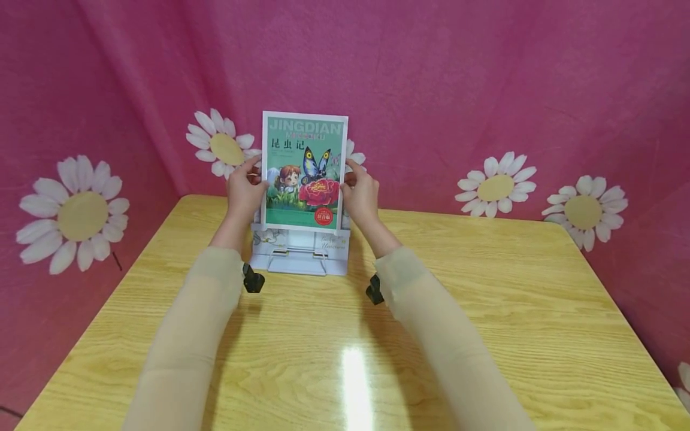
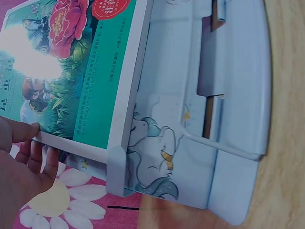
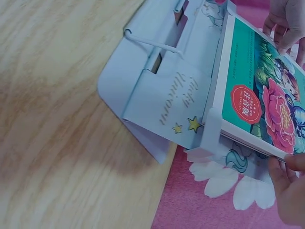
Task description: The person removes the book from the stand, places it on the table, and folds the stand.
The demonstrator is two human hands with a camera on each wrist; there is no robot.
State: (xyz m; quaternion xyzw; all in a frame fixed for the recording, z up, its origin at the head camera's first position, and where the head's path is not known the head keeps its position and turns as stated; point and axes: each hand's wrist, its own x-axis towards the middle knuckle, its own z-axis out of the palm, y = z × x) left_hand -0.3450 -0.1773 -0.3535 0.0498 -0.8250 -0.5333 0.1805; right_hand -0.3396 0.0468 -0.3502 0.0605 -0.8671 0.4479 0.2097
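1. The green JINGDIAN book (image 1: 304, 203) leans back on the white unicorn bookstand (image 1: 296, 265).
2. The left hand (image 1: 245, 187) pinches its left edge, fingers closed to its thickness.
3. The right hand (image 1: 363, 193) pinches the right edge likewise.
4. Beneath is the wooden worktop (image 1: 485, 287).

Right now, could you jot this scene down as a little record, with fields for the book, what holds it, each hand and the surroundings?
book: green cover facing the person, butterfly and red flower on it
support: white stand, its small tabs at the book's lower corners
left hand: pinches the book's left edge
right hand: pinches the book's right edge
surface: wooden table, under the stand
background: pink cloth with white daisies
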